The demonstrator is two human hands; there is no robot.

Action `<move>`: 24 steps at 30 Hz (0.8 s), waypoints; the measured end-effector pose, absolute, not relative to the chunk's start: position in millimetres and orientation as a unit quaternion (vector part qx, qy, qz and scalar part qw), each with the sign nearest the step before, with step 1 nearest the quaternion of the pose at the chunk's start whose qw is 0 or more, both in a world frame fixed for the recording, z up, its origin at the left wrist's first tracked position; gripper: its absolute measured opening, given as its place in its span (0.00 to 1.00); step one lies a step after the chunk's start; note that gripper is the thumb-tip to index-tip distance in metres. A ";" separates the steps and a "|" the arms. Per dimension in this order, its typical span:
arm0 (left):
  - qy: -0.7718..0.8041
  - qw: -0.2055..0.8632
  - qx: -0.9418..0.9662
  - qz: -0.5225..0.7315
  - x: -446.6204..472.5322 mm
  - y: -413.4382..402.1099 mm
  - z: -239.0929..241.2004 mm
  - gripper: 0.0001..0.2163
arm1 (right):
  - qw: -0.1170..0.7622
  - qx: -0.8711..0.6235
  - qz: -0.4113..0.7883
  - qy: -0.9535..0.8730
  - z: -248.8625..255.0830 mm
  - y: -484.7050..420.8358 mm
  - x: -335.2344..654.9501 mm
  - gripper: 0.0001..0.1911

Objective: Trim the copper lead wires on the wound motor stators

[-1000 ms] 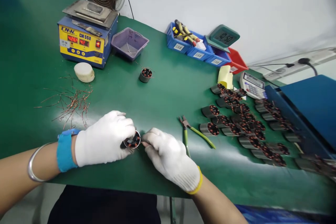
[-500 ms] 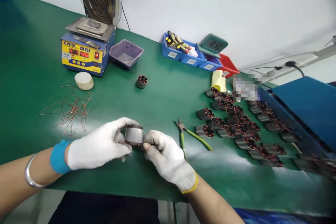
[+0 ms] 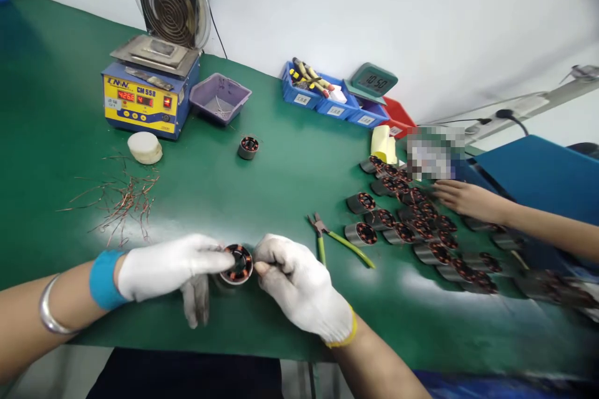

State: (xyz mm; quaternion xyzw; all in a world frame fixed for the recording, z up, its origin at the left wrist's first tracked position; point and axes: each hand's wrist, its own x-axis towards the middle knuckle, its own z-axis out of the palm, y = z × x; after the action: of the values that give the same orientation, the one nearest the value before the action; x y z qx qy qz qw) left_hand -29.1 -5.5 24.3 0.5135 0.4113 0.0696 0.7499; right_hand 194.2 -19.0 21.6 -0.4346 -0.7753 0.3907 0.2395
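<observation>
My left hand point(image 3: 175, 268), in a white glove, grips a motor stator point(image 3: 237, 265) between thumb and fingers. The stator's round end, with copper windings inside a dark core, faces up toward me. My right hand point(image 3: 299, 287), also gloved, is closed in a pinch right beside the stator's right rim. A bare fingertip shows through the glove, and whatever lies in the pinch is too small to make out. Cutting pliers point(image 3: 344, 243) with green handles rest on the bench just beyond my right hand. Another stator point(image 3: 248, 148) stands further back.
Many stators point(image 3: 397, 218) cover the right of the green bench, where another person's hand point(image 3: 472, 201) reaches in. Cut copper wires point(image 3: 124, 202) lie left, near a round white pad point(image 3: 145, 148). Behind are a solder pot point(image 3: 140, 103), a purple tray point(image 3: 219, 100) and blue tool bins point(image 3: 304, 96).
The stator in my left hand has turned from side-on to showing its wound end. My left fingers have shifted around it. Another person's hand has come in from the right.
</observation>
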 end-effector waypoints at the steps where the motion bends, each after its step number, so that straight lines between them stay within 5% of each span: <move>1: 0.405 0.751 0.515 0.081 -28.1 -6.0 25.3 0.19 | 0.222 -0.452 0.396 -0.767 20.4 -18.6 193.7 0.05; 5: 0.392 0.541 0.694 0.266 -30.4 -20.9 28.3 0.05 | 0.150 -0.514 0.536 -0.653 17.1 -16.4 194.7 0.04; 8: 0.342 0.368 0.798 0.333 -31.6 -32.7 26.3 0.09 | 0.179 -0.466 0.563 -0.659 20.4 -16.7 196.0 0.06; 13: 0.411 0.383 0.801 0.204 -19.4 -25.1 14.7 0.14 | 0.227 -0.421 0.321 -0.817 18.4 -22.7 191.3 0.06; 16: 0.402 0.242 0.872 0.137 -17.2 -14.1 5.8 0.08 | 0.185 -0.468 0.296 -0.812 7.1 -20.5 190.0 0.06; 21: 0.461 0.184 0.859 0.127 -23.1 -7.0 -1.1 0.11 | 0.448 -0.513 0.227 -0.696 -1.4 -7.8 201.6 0.06; 24: 0.473 0.221 0.842 0.135 -24.6 -6.2 -0.7 0.15 | 0.399 -0.469 0.151 -0.774 1.5 -4.8 199.6 0.14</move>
State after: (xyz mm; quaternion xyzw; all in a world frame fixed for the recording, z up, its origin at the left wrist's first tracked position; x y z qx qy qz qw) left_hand -24.6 -6.2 -0.7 0.8424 0.4725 0.1346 0.2213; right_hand 199.6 -4.8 1.5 -0.4687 -0.7737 0.1509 0.3987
